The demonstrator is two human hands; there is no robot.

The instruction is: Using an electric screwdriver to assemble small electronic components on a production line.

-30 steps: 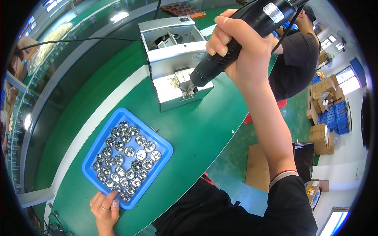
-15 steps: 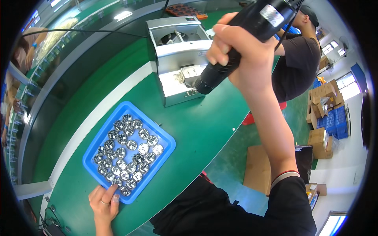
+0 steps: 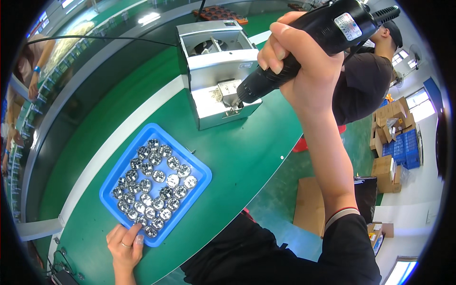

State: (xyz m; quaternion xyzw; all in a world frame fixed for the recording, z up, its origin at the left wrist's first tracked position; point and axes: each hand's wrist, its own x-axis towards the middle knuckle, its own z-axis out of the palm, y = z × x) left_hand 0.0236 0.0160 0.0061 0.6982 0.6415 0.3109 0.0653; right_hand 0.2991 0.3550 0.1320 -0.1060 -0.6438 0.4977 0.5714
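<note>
My right hand (image 3: pixel 304 59) is wrapped round a black electric screwdriver (image 3: pixel 278 71), held slanting down to the left. The screwdriver's nose is at the front of a silver screw feeder (image 3: pixel 218 71), by its small metal outlet block; the very tip is hard to make out. My left hand (image 3: pixel 124 244) is curled over the near corner of a blue plastic tray (image 3: pixel 189 194), thumb at the rim. Its index fingertip reaches inside, against one of several small round parts (image 3: pixel 158 175) with shiny silver and dark patches.
The green worktop (image 3: pixel 228 166) carries the tray and feeder. A cable (image 3: pixel 109 37) crosses above the conveyor on the left. A co-worker (image 3: pixel 363 85) in dark clothes sits beyond my right arm. Cardboard boxes (image 3: pixel 384 168) and blue crates (image 3: pixel 406 147) stand at the right.
My right hand and the screwdriver have shifted slightly right and tilted flatter, with the nose a little higher at the feeder. The left hand and tray have stayed nearly still.
</note>
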